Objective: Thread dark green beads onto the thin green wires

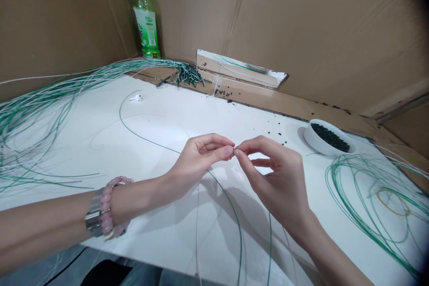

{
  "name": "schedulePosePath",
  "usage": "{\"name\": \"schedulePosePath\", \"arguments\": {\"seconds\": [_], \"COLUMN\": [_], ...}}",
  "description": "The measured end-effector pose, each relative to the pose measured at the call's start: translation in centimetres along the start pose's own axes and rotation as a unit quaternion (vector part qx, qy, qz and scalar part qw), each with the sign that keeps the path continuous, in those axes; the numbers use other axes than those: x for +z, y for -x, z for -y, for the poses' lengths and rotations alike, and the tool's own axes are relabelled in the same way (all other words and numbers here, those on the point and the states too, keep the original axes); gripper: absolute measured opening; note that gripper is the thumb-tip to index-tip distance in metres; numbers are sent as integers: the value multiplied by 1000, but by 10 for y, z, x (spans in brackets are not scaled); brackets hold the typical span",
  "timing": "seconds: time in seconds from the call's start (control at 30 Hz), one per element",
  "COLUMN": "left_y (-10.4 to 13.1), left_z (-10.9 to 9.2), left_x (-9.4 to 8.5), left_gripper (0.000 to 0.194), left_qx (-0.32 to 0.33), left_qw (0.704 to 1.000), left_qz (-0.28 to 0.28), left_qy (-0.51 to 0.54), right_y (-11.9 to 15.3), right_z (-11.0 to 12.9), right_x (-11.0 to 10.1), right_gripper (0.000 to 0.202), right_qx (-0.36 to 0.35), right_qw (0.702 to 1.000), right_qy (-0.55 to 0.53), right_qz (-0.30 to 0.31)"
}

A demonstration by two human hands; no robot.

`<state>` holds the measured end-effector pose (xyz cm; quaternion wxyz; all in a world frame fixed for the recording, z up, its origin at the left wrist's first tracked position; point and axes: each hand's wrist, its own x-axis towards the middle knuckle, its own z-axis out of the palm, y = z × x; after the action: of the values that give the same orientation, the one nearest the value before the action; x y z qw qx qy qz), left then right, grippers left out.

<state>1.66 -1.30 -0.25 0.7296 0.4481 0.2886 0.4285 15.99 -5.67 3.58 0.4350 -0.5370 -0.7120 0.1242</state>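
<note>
My left hand (204, 154) and my right hand (276, 165) meet fingertip to fingertip above the white table. Each is closed in a pinch at a tiny dark piece (233, 148), too small to name and mostly covered by the fingers. A thin green wire (150, 141) curves across the table, passes behind my left hand and comes out below it toward the front edge. Another stretch of green wire (270, 246) runs down from beneath my right hand. A pale thin strand (197, 223) lies under my left hand.
Bundled green and white wires (43, 103) spread along the left, ending in dark pieces (189, 73). A white bowl (310, 136) of small dark pieces stands right, near a coil of green wire (338, 201). A green bottle (145, 22) and a white earbud (136, 98) are behind. Cardboard walls enclose the table.
</note>
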Motion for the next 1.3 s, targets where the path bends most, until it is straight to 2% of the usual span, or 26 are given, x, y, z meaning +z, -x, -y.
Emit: {"name": "schedulePosePath", "arguments": {"seconds": [0.27,0.4,0.97,1.2,1.3], "left_y": [-1,1,0,0,-1], "left_z": [-4,-5,-4,-6,-4], "left_x": [2,3,2,1,0], "left_gripper": [11,10,11,7,6], "left_qx": [29,41,49,88,97], "left_qw": [999,997,995,991,990], "left_qz": [6,3,4,-2,3], "left_qy": [-39,-66,-88,-103,-100], "right_y": [0,-1,1,-1,-2], "right_z": [3,4,1,0,-2], "right_x": [2,1,-2,-3,-4], "right_gripper": [7,7,8,10,10], "right_qx": [41,45,-17,-48,-37], "right_qw": [998,998,999,998,999], "right_qy": [-47,-32,30,24,12], "right_qz": [-7,-11,7,18,13]}}
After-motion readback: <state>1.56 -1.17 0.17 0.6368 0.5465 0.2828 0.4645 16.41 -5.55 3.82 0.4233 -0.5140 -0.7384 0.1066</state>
